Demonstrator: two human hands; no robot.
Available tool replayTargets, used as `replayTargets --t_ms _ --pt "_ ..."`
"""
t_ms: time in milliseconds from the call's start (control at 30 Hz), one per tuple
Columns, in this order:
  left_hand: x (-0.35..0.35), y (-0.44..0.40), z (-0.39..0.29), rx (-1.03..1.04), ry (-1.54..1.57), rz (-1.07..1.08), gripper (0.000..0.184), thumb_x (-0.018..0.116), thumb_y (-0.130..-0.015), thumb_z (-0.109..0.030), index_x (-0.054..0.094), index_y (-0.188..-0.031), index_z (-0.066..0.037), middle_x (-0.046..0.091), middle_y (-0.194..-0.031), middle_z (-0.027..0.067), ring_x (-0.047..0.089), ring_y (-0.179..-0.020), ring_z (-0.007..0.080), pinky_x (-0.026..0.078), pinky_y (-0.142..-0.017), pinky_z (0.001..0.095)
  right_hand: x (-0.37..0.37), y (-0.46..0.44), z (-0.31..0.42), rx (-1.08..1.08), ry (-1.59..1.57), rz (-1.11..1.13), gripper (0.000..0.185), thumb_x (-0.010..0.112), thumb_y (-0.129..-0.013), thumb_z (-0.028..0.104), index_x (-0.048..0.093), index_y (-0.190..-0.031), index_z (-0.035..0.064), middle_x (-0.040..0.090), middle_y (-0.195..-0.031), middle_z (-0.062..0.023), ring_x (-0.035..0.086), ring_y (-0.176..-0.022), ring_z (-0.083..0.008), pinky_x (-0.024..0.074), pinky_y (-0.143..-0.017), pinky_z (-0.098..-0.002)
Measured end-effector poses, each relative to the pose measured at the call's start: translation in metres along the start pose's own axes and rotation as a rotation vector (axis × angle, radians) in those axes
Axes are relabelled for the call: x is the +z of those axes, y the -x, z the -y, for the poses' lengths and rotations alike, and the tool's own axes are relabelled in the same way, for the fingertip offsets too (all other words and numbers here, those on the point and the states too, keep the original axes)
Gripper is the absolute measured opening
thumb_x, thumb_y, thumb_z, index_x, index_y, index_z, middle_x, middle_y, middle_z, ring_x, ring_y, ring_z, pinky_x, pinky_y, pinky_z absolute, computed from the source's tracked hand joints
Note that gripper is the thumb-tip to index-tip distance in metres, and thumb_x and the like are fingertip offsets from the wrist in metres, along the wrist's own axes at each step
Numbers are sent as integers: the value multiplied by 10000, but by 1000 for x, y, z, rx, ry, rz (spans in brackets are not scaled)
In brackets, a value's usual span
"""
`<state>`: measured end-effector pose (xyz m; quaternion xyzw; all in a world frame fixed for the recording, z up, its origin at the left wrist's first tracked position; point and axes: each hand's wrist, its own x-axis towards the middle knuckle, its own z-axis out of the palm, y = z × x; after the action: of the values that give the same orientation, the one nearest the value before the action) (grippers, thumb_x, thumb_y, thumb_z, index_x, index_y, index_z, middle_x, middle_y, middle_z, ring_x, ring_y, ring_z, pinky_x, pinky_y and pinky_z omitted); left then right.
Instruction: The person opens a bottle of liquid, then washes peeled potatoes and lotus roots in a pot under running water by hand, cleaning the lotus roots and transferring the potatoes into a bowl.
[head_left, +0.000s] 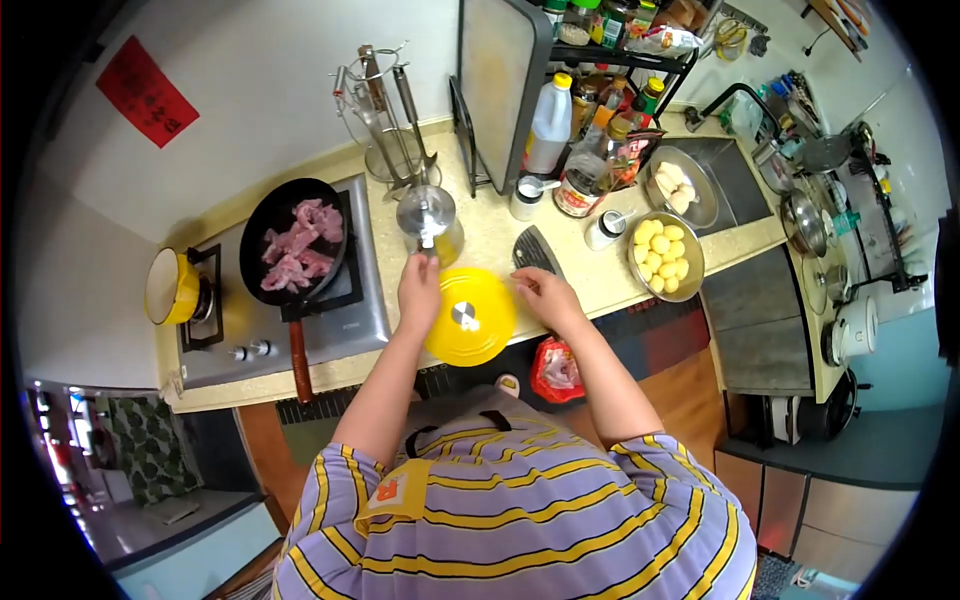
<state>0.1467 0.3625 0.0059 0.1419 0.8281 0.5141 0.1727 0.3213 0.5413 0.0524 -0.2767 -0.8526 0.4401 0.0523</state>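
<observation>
My left hand (pixel 420 290) is closed at the near side of a glass oil pot (pixel 430 222) with a shiny metal top, its fingers at the handle. Just right of that hand lies a round yellow lid (pixel 470 317) with a metal knob, at the counter's front edge. My right hand (pixel 548 298) is beside the lid's right edge, fingers bent, near a black slotted spatula head (pixel 535 250); whether it holds anything is too small to tell. Raw pink meat (pixel 303 243) lies in a black frying pan (pixel 262 215) on the stove.
A yellow pot (pixel 170 287) stands left on the stove (pixel 350 335). The pan's wooden handle (pixel 299 360) juts over the front edge. To the right are seasoning jars (pixel 606 230), bottles, a bowl of peeled potatoes (pixel 660 257) and a second bowl (pixel 704 205) by the sink.
</observation>
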Motion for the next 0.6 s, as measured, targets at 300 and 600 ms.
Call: replayTargets --t_ms 300,600 --pt "53 -42 1 9 126 19 190 560 -995 -229 497 -951 -55 584 -1326 151 598 -923 168 472 -814 291 -36 -23 -106 43 -182 -365 206 631 -877 148 565 -1052 62 643 -749 -107 648 -680 -211 504 -625 -324" --pt "72 -46 -10 94 266 2 196 605 -972 -230 503 -998 -64 553 -1339 148 573 -864 157 464 -796 268 -56 -53 -129 85 -488 -162 124 623 -897 115 594 -996 47 586 -745 -4 544 -688 -84 460 -624 -250"
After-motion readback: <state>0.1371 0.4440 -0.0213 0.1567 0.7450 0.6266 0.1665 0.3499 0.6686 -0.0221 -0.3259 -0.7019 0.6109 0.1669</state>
